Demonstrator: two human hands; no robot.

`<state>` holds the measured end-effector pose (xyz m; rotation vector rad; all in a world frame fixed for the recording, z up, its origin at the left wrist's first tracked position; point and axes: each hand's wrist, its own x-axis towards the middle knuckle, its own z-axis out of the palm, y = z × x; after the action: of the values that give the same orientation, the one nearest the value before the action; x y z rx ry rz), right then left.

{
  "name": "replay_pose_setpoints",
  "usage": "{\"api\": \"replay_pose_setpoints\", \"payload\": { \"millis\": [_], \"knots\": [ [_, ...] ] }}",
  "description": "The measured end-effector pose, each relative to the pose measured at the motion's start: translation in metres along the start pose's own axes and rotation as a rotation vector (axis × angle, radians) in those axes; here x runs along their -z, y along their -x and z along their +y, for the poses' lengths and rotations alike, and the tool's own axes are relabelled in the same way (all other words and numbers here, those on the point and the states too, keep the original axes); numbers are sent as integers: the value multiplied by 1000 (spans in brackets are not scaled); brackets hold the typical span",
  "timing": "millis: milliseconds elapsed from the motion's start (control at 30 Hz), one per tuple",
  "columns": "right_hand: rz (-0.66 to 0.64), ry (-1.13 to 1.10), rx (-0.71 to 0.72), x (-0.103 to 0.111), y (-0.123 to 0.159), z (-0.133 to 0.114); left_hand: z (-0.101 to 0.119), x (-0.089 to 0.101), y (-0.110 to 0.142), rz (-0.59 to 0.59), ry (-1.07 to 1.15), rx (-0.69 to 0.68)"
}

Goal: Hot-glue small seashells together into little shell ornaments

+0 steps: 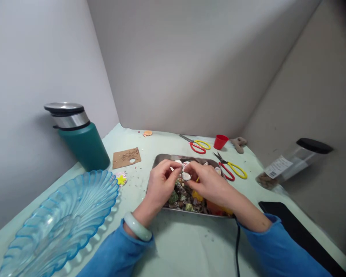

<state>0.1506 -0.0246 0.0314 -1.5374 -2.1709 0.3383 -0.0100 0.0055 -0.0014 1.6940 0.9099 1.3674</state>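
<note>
Over a metal tray [196,214] of small stones, shells and colourful pieces, both my hands are close together. My left hand [163,181], with a pale bangle [137,227] at the wrist, is closed in a pinch, thumb against index finger; whatever lies between the tips is too small to make out. A small white ribbed seashell [186,176] sits between the thumb and fingers of my right hand [209,182], which is curled round it. More white shells [178,162] lie at the tray's far side, partly behind my fingers. Yellow and green pieces show below the hands.
On the left stand a green bottle [85,144] and a blue scalloped glass dish [72,219], near a brown card [127,157]. Two pairs of scissors [200,147] and a red cup [220,142] lie beyond the tray. A clear jar [291,165] and black slab [294,227] are right.
</note>
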Motion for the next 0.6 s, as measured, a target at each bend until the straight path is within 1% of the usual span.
{"api": "replay_pose_setpoints", "payload": {
  "millis": [100,200,367,500,600],
  "knots": [
    [-13,-48,-1,2,-1,1,5,1,1,-36,-79,-153],
    [-44,-140,-21,5,-1,2,7,3,1,-54,-120,-220],
    [-83,-334,-60,6,0,3,5,6,1,-42,-141,-247],
    [-133,-442,-76,5,0,7,3,6,2,-96,-148,-271],
    [-178,-571,-93,4,-1,10,4,6,2,-114,-136,-268]
  ]
}}
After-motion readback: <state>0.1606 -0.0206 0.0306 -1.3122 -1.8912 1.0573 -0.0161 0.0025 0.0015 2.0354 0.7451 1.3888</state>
